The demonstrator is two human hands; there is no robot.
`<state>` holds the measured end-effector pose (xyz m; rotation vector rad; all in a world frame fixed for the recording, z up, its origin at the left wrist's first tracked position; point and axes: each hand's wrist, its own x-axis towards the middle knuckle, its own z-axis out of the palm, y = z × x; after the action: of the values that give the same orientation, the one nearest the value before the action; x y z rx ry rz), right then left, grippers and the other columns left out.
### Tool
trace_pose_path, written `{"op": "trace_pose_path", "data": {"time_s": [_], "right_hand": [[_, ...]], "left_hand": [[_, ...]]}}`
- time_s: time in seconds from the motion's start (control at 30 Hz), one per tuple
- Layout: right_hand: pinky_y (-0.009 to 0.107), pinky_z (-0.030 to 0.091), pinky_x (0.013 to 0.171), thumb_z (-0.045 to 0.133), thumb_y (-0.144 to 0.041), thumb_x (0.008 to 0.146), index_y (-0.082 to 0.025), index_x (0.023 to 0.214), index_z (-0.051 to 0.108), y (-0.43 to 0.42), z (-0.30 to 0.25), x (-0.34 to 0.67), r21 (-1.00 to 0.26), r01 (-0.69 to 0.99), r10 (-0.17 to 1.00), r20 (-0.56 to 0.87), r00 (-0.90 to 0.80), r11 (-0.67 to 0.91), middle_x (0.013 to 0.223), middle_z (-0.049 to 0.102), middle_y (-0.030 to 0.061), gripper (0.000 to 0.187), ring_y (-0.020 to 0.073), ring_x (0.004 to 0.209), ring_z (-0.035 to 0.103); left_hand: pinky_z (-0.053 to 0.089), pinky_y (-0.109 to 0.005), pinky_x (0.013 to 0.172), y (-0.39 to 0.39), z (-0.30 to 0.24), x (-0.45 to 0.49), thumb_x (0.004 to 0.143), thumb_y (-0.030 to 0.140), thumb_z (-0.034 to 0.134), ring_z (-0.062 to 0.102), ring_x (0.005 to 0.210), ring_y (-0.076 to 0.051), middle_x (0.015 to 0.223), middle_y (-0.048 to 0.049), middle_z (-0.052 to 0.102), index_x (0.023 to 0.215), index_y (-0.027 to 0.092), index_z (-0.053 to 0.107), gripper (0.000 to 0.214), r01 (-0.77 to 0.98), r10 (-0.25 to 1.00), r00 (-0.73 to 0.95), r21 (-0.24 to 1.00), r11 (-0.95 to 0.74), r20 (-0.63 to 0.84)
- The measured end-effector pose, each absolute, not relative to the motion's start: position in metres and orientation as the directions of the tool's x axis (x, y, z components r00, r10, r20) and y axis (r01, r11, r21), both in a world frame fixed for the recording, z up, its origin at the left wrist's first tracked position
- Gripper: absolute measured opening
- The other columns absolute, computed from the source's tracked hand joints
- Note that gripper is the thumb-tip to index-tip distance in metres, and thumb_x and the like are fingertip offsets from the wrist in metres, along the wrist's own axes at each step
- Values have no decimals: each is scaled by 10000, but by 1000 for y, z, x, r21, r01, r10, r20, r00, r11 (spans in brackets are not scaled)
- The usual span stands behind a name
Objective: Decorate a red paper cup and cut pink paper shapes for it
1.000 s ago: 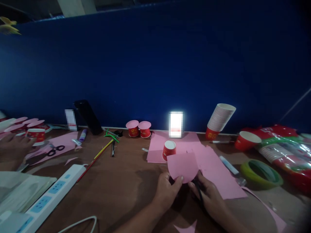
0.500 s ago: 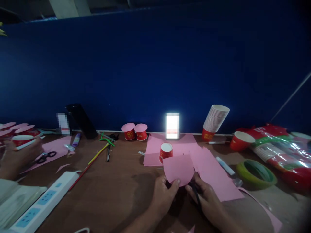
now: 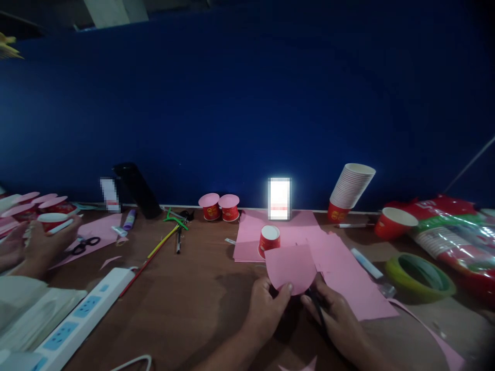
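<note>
Between thumb and fingers, my left hand (image 3: 268, 304) pinches a piece of pink paper (image 3: 292, 269) whose lower edge is rounded and whose top is straighter. My right hand (image 3: 334, 312) is closed around dark scissors (image 3: 317, 305), held at the paper's lower right edge; the blades are largely hidden. Just behind the paper, a red paper cup (image 3: 269, 242) with a white top stands on pink sheets (image 3: 249, 234). More pink paper (image 3: 356, 291) lies to the right of my hands.
Two red cups with pink discs (image 3: 219, 206) stand at the back, near a lit phone (image 3: 279, 198). Stacked cups (image 3: 351, 190), green tape (image 3: 421, 275) and bagged cups (image 3: 456, 237) sit right. At left are a power strip (image 3: 87, 314) and another person's hands (image 3: 44, 247) with a cup.
The whole view has shifted slightly, so things appear further right. My hands keep their hold on the paper and scissors. At left, more of the other person's hands shows.
</note>
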<state>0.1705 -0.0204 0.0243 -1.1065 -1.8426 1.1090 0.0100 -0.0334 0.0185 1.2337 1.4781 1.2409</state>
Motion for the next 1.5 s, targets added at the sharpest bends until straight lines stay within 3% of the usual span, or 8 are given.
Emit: {"op": "trace_pose_path", "data": {"time_s": [0.23,0.43,0.9,1.5], "right_hand": [[260,504,694,564,-310,818,-160,1104,585,-21,22,171,-926,289,918,122,-378,242,910,675,60,323,209,787,612],[276,501,733,567,-308,813,-163,1106,589,-21,26,170,-918,295,914,143,-379,266,960,671,68,328,221,818,607],[242,495,647,581,-320,806,-159,1082,604,-21,23,172,-911,324,919,122,-375,253,850,673,45,320,198,737,603],[252,501,709,567,-298,821,-171,1128,575,-21,22,171,-917,307,912,124,-390,256,956,677,54,332,204,792,612]], "left_hand": [[485,-266,647,-33,21,10,724,296,595,639,726,-214,764,-94,714,790,76,697,251,102,989,-146,995,7,8],[478,-258,606,-33,20,10,722,311,592,634,690,-207,736,-87,710,778,79,700,262,125,988,-153,992,16,4],[481,-262,618,-33,14,10,726,311,593,637,709,-212,749,-90,712,786,76,695,264,104,986,-166,995,2,15],[468,-256,583,-33,18,11,714,304,596,629,669,-208,720,-94,707,766,68,696,262,145,983,-181,989,39,-12]]}}
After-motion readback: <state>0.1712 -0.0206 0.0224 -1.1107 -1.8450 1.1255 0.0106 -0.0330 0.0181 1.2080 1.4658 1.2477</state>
